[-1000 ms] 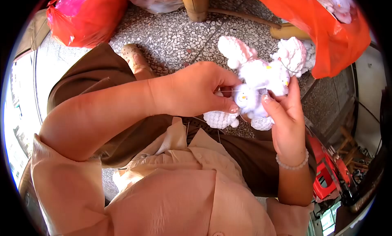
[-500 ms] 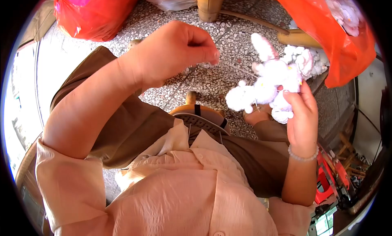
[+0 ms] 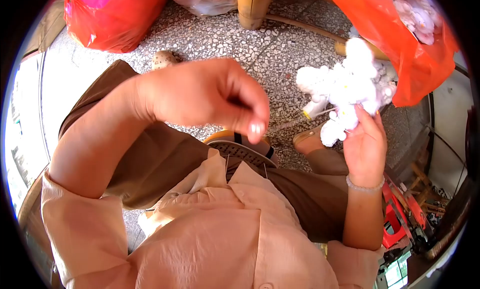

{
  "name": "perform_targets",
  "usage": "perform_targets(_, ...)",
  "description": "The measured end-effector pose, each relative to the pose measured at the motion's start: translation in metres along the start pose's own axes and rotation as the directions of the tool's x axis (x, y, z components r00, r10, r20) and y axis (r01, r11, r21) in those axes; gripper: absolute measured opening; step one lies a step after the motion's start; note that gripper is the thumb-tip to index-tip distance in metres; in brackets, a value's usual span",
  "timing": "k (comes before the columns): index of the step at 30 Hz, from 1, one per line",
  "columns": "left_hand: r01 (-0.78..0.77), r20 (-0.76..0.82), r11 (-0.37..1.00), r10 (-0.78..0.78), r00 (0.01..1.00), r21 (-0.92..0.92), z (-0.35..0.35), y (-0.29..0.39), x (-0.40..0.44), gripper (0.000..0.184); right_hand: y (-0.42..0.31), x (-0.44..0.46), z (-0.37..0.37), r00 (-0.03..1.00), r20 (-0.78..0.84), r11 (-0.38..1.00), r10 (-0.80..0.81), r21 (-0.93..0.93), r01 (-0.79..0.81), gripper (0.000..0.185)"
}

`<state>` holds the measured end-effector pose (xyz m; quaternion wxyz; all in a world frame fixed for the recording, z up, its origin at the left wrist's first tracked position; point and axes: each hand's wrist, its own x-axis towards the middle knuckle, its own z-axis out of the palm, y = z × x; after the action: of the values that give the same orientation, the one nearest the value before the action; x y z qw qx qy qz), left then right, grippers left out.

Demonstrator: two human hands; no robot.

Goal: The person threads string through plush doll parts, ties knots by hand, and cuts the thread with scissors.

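Note:
My right hand (image 3: pixel 367 146), wearing a beaded bracelet, grips a bunched white fluffy plush piece (image 3: pixel 352 86) with rounded lobes and small yellow spots. Its fingers wrap the lower right side and hide part of it. A pale stub with a yellow edge (image 3: pixel 314 109) sticks out at its lower left. To the left my left hand (image 3: pixel 210 96) is held in a pinch, thumb against the curled fingers. A faint pale thread (image 3: pixel 327 112) runs from the plush piece toward this pinch; the fingertips are slightly blurred.
An orange-red plastic bag (image 3: pixel 420 81) with more white fluffy pieces (image 3: pixel 417 16) hangs open at upper right. A full red bag (image 3: pixel 112 19) and a clear bag (image 3: pixel 205 0) stand on the speckled floor (image 3: pixel 215 44). A bamboo leg (image 3: pixel 254 9) stands between, and a low stool (image 3: pixel 245 148) is between the knees.
My left hand has come down toward my body, still pinched. My right hand has turned the plush piece, so its lobes point differently and the yellow-edged stub shows.

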<state>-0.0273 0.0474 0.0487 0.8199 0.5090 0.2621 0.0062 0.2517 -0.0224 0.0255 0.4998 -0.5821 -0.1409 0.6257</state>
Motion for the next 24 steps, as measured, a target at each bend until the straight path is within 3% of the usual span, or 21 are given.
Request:
perform_targets(6,-0.072,0.229,0.992,0.094,0.969,-0.101,0.017,-0.010,0.008,0.009,0.000,-0.008,0.006,0.999,-0.022,0.995,0.042,-0.090,-0.044,0.031)
perform_targets(9,0.218,-0.055,0.917,-0.212,0.976,0.334,0.018,0.004,0.006,0.013,-0.002,-0.011,0.007,0.999,-0.022,0.986,0.049,-0.156,-0.052,0.032)
perform_targets(10,0.167,-0.097,0.760,-0.137,0.986,0.628,0.013,0.001,0.007,0.022,-0.003,-0.013,0.009,0.999,-0.016,0.983,0.047,-0.175,-0.049,0.033)
perform_targets(11,0.163,-0.242,0.756,-0.006,0.970,0.635,0.016,-0.007,0.008,0.027,-0.003,-0.015,0.013,0.999,0.011,0.976,0.050,-0.213,-0.047,0.033)
perform_targets(13,0.165,-0.501,0.746,0.251,0.828,0.646,0.028,-0.029,0.013,0.038,-0.004,-0.025,0.023,0.996,0.068,0.957,0.060,-0.288,-0.038,0.034)
perform_targets(14,0.114,-0.537,0.762,0.333,0.775,0.637,0.029,-0.033,0.019,0.057,-0.004,-0.028,0.027,0.993,0.098,0.947,0.061,-0.320,-0.027,0.036)
perform_targets(17,-0.138,-0.490,0.774,0.516,0.702,0.617,0.039,-0.021,0.034,0.065,0.005,-0.035,0.037,0.976,0.218,0.934,0.019,-0.351,0.060,0.037)
perform_targets(21,-0.108,-0.451,0.898,0.315,0.835,0.427,0.041,-0.027,0.044,0.065,0.008,-0.041,0.041,0.958,0.280,0.950,0.058,-0.311,0.033,0.042)
perform_targets(22,-0.018,-0.400,0.919,0.188,0.897,0.393,0.037,-0.023,0.043,0.056,0.007,-0.040,0.040,0.962,0.267,0.942,0.052,-0.333,0.041,0.043)
perform_targets(24,0.035,-0.425,0.918,0.149,0.893,0.395,0.036,-0.016,0.043,0.050,0.005,-0.038,0.035,0.970,0.238,0.926,0.041,-0.374,0.053,0.045)
